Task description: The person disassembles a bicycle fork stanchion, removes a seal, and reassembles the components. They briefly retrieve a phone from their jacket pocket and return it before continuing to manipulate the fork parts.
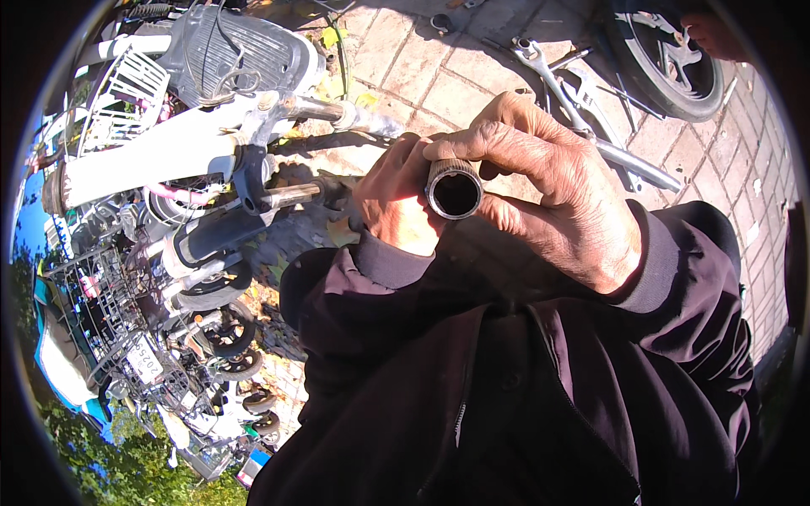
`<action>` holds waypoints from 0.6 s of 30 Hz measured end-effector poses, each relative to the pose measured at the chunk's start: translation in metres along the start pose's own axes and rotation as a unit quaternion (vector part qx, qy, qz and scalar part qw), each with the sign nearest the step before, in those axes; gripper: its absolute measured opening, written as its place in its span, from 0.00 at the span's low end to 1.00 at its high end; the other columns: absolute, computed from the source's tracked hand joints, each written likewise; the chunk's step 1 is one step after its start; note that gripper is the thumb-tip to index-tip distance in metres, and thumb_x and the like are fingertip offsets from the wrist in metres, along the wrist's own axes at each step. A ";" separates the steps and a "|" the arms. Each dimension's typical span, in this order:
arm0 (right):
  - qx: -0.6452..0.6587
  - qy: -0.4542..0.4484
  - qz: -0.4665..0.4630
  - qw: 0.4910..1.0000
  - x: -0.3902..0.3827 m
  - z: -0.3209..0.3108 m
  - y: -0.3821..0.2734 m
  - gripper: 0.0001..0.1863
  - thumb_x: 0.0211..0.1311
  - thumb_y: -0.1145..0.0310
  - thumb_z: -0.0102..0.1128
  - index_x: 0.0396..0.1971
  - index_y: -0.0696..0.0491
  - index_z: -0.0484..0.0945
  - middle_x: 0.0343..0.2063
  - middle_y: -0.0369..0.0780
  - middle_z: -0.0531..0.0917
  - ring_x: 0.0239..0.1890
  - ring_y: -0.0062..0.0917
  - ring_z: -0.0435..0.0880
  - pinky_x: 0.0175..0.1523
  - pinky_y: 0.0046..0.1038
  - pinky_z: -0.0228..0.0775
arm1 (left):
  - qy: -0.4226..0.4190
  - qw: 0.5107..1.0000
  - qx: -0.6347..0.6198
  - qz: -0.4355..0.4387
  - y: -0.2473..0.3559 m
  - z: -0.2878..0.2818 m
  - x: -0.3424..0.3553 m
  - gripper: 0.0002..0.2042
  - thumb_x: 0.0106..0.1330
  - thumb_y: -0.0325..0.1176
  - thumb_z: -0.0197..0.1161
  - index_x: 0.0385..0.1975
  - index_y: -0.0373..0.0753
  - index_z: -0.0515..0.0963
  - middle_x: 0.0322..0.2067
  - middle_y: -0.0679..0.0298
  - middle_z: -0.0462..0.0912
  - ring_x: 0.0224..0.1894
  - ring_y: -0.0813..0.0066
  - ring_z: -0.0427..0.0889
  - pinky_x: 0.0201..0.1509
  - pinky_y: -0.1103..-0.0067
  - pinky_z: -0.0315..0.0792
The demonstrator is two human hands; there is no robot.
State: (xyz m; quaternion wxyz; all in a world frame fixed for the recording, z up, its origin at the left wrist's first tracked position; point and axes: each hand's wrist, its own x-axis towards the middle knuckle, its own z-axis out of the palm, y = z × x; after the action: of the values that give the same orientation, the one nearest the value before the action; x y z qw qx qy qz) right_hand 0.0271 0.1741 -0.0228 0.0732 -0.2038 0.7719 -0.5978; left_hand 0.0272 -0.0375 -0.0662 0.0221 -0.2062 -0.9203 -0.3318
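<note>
My right hand (557, 194) pinches a metal tube (440, 173) whose open round end points up at the camera, dark inside, with a ridged rim. My left hand (390, 198) is wrapped round the same tube from the left, behind that end, so the rest of the tube is hidden. Just left of my hands, two metal fork legs (302, 108) stick out from an upended scooter front with a white mudguard (143, 160).
Several scooters with wire baskets (93, 287) and wheels crowd the left side. On the paving (413, 59) lie wrenches (553, 84), a long bar (641, 164) and a loose wheel (675, 80) at upper right, beside part of another person (709, 38), probably a hand.
</note>
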 end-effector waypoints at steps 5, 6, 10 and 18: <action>-0.003 0.021 0.029 0.999 -0.002 -0.001 0.002 0.20 0.59 0.67 0.71 0.52 0.52 0.81 0.40 0.38 0.76 0.43 0.28 0.81 0.48 0.28 0.76 | -0.030 0.997 -0.061 -0.026 -0.004 0.012 0.002 0.15 0.53 0.35 0.74 0.38 0.42 0.77 0.33 0.62 0.79 0.33 0.54 0.83 0.33 0.64 0.78; 0.000 0.021 0.025 0.999 -0.002 -0.002 0.003 0.20 0.59 0.68 0.71 0.52 0.52 0.81 0.40 0.39 0.76 0.43 0.28 0.81 0.48 0.28 0.76 | -0.021 0.998 -0.057 -0.021 -0.003 0.014 0.003 0.15 0.54 0.35 0.74 0.38 0.42 0.78 0.33 0.62 0.79 0.33 0.54 0.83 0.33 0.64 0.78; 0.003 0.013 0.012 1.000 -0.002 -0.003 0.005 0.21 0.58 0.70 0.71 0.53 0.53 0.81 0.40 0.39 0.76 0.43 0.29 0.81 0.49 0.28 0.76 | 0.000 0.997 -0.066 -0.027 -0.002 0.015 0.003 0.15 0.55 0.35 0.74 0.39 0.42 0.78 0.33 0.62 0.79 0.33 0.53 0.84 0.33 0.64 0.77; -0.060 0.014 -0.029 0.998 0.003 -0.002 -0.004 0.22 0.57 0.71 0.71 0.52 0.54 0.81 0.39 0.39 0.76 0.42 0.30 0.80 0.48 0.30 0.75 | 0.001 0.988 -0.144 -0.048 0.002 0.010 0.002 0.16 0.56 0.32 0.72 0.43 0.40 0.78 0.35 0.61 0.80 0.37 0.53 0.84 0.37 0.66 0.77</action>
State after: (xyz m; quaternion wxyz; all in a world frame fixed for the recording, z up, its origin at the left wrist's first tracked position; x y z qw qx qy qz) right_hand 0.0241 0.1742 -0.0179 0.0326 -0.2219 0.8008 -0.5553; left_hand 0.0274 -0.0289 -0.0728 -0.0226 -0.1624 -0.8718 -0.4616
